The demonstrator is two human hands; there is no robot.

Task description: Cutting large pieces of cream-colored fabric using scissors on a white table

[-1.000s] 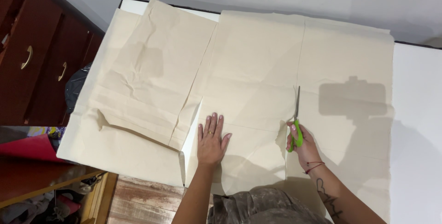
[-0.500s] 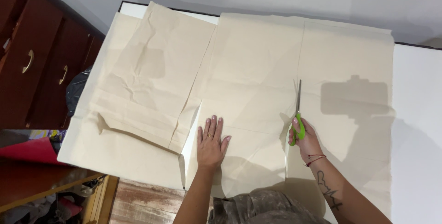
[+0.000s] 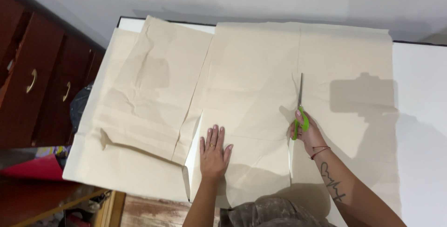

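While the right hand [image 3: 308, 133] gripped the green-handled scissors [image 3: 300, 108], blades pointing up a crease in the cream fabric [image 3: 251, 73] spread over the white counter [image 3: 421, 115], the left hand [image 3: 214, 152] lay open and flat on the cloth beside the cut. Cutting well likely called for that palm keeping the fabric taut and the blades following the crease. How wide the blades stood was hard to make out; the fabric's near edge was hidden.

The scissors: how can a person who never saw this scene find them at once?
On the white table lies wide cream paper. Near its right-hand crease, the right hand grips green-handled metal scissors, blades pointing away. They are the only bright green thing there.
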